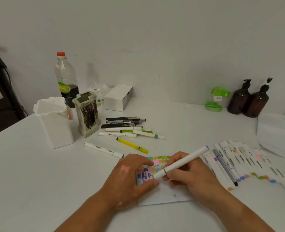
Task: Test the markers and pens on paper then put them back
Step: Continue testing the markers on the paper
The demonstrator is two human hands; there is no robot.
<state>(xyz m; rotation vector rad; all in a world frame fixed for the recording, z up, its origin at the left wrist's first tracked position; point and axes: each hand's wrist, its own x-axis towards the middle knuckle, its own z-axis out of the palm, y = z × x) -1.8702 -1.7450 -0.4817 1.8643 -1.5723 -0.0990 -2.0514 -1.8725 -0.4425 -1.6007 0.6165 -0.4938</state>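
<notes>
- The right hand (188, 174) is gripping a white marker (180, 163), with fingers and thumb curled round its lower half. The purple-capped end is pointing up and to the right.
- The marker's lower tip is sitting over purple scribbles, just beside the left thumb. Whether it is touching the sheet is not clear.
- The left hand (130, 178) is resting on the paper (165, 195) with fingers spread and lightly bent, holding nothing, its thumb lying flat on the sheet.
- The paper is lying on the table (29, 173) between the two hands, and its upper part is carrying patches of many colours.
- A row of markers (238, 161) is lying side by side, just right of the paper.
- A heap of pens (123, 122) and more markers is lying beyond the paper, with a yellow highlighter (132, 145) and a green-tipped marker (103, 149) lying apart, nearer the sheet.
- A white holder (54, 121) and a patterned holder (87, 113) are standing upright to the left of the heap.
- A bottle (66, 79), a white box (118, 97) and two brown pump bottles (248, 99) are standing by the wall.
</notes>
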